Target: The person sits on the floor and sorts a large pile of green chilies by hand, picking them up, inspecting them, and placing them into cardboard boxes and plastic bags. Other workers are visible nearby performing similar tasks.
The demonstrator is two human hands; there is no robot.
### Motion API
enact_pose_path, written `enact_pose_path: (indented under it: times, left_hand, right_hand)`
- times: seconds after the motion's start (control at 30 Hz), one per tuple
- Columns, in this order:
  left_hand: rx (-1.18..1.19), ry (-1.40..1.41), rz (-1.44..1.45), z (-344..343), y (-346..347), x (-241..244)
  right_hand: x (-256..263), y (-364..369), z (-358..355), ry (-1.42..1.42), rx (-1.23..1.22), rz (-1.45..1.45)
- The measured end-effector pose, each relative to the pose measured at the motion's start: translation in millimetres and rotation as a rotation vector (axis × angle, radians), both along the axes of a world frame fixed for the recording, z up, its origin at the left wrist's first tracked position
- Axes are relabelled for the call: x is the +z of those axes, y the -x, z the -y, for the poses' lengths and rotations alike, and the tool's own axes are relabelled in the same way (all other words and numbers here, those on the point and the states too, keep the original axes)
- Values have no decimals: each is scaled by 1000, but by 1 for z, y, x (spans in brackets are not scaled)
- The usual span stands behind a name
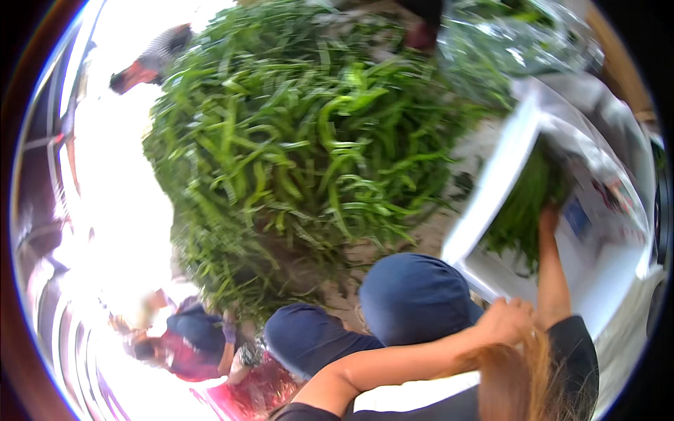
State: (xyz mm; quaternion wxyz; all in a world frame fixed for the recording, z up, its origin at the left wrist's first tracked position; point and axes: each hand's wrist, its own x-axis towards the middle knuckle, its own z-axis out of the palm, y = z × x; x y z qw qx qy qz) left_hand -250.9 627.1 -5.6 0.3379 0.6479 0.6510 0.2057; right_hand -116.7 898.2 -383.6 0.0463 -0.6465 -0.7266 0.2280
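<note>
A white foam box point(489, 194) with a white liner stands tilted at the right, long green vegetables point(518, 210) inside. My right hand point(549, 218) reaches into the box against these greens; its fingers are hidden or blurred, so its grip cannot be told. My left hand point(508, 321) is bent across my body, just outside the box's near edge and beside my right forearm and long hair. Its fingers look curled, and what they hold does not show. A large heap of long green peppers or similar pods point(316, 142) lies beyond my knees.
A clear plastic bag of greens point(516, 47) lies beyond the box. One person in a red top point(192, 352) sits at the lower left near red plastic bags point(258, 387). Another person's striped sleeve point(166, 44) shows at the upper left. My knees point(416, 300) are close to the heap.
</note>
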Motion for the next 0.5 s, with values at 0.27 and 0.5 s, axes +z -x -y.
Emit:
enact_pose_path:
  times: [0.27, 0.5]
  left_hand:
    - [242, -178, 92, 10, 7, 18]
    - [332, -620, 27, 69, 172, 102]
  right_hand:
    - [46, 33, 12, 105, -183, 415]
    - [81, -2, -55, 200, -68, 413]
